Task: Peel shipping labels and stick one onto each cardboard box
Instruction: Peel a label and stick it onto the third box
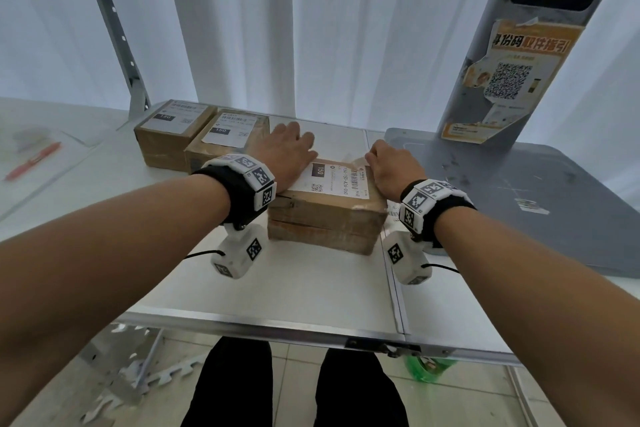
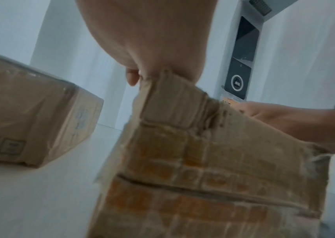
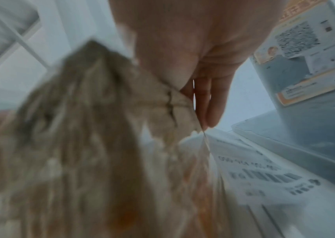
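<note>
Two flat hands press the box (image 1: 325, 218), gripping nothing: left hand (image 1: 291, 152) at the label (image 1: 334, 180) edge, right hand (image 1: 393, 166) with straight fingers (image 3: 209, 104) down its side

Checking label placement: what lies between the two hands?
A cardboard box with a white label on top, between the left hand and right hand, clear in the head view.

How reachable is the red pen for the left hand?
Probably yes. The left hand lies flat on the nearest cardboard box, holding nothing; the red pen lies far left, and bare table in front of the two labelled boxes leaves a path.
</note>
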